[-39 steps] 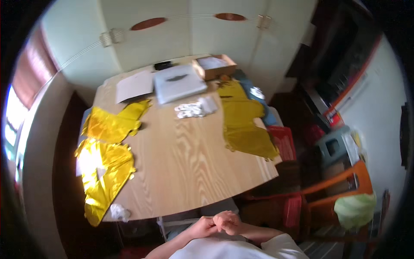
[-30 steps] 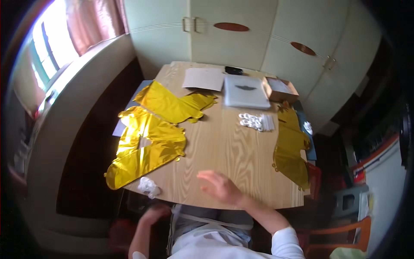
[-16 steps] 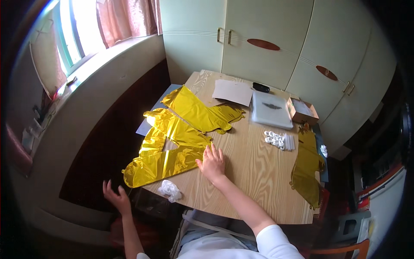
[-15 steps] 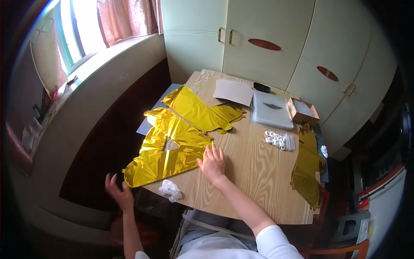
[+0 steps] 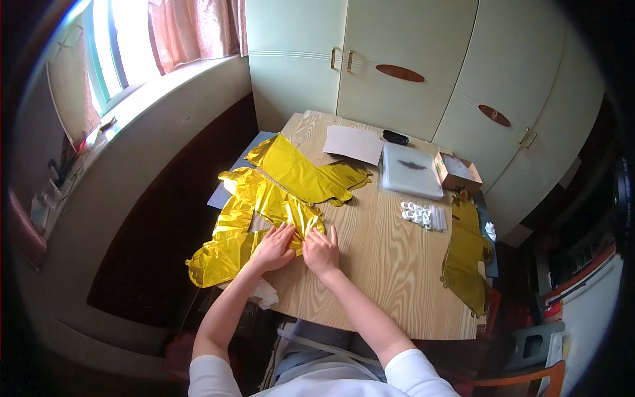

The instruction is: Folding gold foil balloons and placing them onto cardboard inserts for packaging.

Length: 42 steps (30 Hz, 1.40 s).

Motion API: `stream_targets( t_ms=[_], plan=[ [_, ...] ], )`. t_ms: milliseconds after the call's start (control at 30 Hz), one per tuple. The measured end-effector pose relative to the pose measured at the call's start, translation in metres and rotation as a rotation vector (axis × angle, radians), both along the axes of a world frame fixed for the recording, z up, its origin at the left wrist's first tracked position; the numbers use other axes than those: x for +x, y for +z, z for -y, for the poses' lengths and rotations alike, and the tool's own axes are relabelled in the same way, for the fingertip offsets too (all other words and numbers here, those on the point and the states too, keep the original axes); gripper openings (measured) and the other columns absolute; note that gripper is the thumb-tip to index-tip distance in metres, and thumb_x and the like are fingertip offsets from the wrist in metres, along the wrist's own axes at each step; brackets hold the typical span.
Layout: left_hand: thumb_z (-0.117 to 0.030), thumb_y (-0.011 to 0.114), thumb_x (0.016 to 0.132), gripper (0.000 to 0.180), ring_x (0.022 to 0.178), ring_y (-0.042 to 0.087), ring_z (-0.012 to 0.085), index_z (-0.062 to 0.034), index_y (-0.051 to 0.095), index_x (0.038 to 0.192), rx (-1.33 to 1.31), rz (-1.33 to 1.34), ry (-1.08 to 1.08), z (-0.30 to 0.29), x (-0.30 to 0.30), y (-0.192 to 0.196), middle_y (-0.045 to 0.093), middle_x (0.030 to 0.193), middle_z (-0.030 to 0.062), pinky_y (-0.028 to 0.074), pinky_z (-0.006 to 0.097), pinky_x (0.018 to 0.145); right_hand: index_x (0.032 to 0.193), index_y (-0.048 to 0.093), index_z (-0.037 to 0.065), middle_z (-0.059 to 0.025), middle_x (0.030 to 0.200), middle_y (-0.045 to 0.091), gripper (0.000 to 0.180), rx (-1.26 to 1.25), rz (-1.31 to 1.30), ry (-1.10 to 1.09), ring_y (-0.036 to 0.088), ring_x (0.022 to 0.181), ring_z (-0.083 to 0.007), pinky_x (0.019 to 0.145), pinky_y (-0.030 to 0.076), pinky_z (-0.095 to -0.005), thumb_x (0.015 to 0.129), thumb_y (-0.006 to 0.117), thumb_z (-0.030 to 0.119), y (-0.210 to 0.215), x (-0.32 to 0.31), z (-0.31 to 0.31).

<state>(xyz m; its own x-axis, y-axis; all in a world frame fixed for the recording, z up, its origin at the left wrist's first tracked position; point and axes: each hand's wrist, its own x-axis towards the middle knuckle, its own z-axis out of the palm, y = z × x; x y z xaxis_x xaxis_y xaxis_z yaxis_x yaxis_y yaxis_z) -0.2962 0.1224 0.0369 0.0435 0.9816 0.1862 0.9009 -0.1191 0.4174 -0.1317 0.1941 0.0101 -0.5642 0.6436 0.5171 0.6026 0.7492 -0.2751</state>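
Both hands are on the near gold foil piece (image 5: pixel 284 205), which lies flat and wrinkled at the left front of the table (image 5: pixel 377 278). The left hand (image 5: pixel 274 249) rests with its fingers stretched forward over the foil; the right hand (image 5: pixel 321 251) sits just beside it at the foil's right edge, thumb side toward the left hand. Small creases gather between the two — whether either hand pinches the foil or only presses on it, I cannot tell.

Beyond it, and touching it, lies the far gold foil piece (image 5: pixel 301 175) (a similar shiny sheet). The right-hand gold foil piece (image 5: pixel 465 245), duller in the shade, lies along the table's right side, well apart from the hands. A crumpled white tissue (image 5: pixel 266 296) sits at the front edge, near the left forearm.

Toward the back are white rings (image 5: pixel 417 213) in a small heap, with clear strips (image 5: pixel 438 218) right beside them, then a clear flat package (image 5: pixel 411 171) — dark mark on top — next to an open cardboard box (image 5: pixel 456 180), and a pale sheet (image 5: pixel 352 143).
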Motion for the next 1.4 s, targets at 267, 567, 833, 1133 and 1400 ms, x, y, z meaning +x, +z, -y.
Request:
stream_targets(
  t_ms=[267, 567, 833, 1133, 1400],
  plan=[
    [-0.037, 0.074, 0.068, 0.089, 0.138, 0.037, 0.0353, -0.0001, 0.040, 0.141, 0.019, 0.079, 0.018, 0.000, -0.003, -0.001, 0.047, 0.140, 0.0235, 0.029, 0.042, 0.115, 0.120, 0.068, 0.030, -0.0055, 0.149, 0.044, 0.036, -0.238, 0.197, 0.099, 0.043, 0.134, -0.0310, 0.116, 0.002, -0.0629, 0.092, 0.047, 0.034, 0.018, 0.003, 0.005],
    [-0.030, 0.079, 0.069, 0.090, 0.127, 0.050, 0.0339, 0.0003, 0.035, 0.141, -0.001, 0.245, 0.047, 0.002, 0.000, 0.013, 0.054, 0.132, 0.0223, 0.039, 0.039, 0.108, 0.153, 0.021, 0.033, -0.0102, 0.161, 0.018, 0.061, -0.320, 0.104, 0.185, 0.031, 0.143, -0.0270, 0.116, 0.004, -0.0615, 0.095, 0.040, 0.034, 0.013, 0.010, -0.004],
    [-0.013, 0.069, 0.076, 0.041, 0.091, 0.064, 0.0310, -0.0031, 0.056, 0.114, 0.013, 0.284, 0.192, 0.011, -0.002, 0.020, 0.064, 0.097, 0.0179, 0.050, 0.037, 0.077, 0.155, 0.007, 0.008, -0.0167, 0.159, 0.018, 0.076, -0.334, -0.173, 0.262, 0.028, 0.142, -0.0363, 0.118, 0.016, -0.0500, 0.090, 0.046, 0.019, 0.007, 0.015, -0.003],
    [-0.006, 0.055, 0.086, 0.015, 0.063, 0.061, 0.0123, 0.0038, 0.066, 0.089, 0.260, 0.589, 0.556, 0.014, -0.081, 0.003, 0.065, 0.070, 0.0069, 0.049, 0.030, 0.058, 0.145, 0.042, 0.010, -0.0122, 0.154, 0.034, 0.057, -0.275, 0.277, 0.083, 0.028, 0.143, -0.0286, 0.118, 0.017, -0.0478, 0.095, 0.045, 0.037, 0.022, 0.008, 0.007],
    [-0.020, 0.059, 0.091, 0.026, 0.094, 0.068, 0.0335, 0.0010, 0.067, 0.102, 0.264, 0.372, 0.995, 0.041, -0.202, -0.005, 0.070, 0.096, 0.0196, 0.050, 0.041, 0.078, 0.153, 0.029, 0.021, -0.0132, 0.159, 0.022, 0.069, -0.298, 0.405, 0.034, 0.014, 0.148, -0.0336, 0.118, 0.007, -0.0527, 0.094, 0.040, 0.057, 0.037, 0.010, 0.014]
  ],
)
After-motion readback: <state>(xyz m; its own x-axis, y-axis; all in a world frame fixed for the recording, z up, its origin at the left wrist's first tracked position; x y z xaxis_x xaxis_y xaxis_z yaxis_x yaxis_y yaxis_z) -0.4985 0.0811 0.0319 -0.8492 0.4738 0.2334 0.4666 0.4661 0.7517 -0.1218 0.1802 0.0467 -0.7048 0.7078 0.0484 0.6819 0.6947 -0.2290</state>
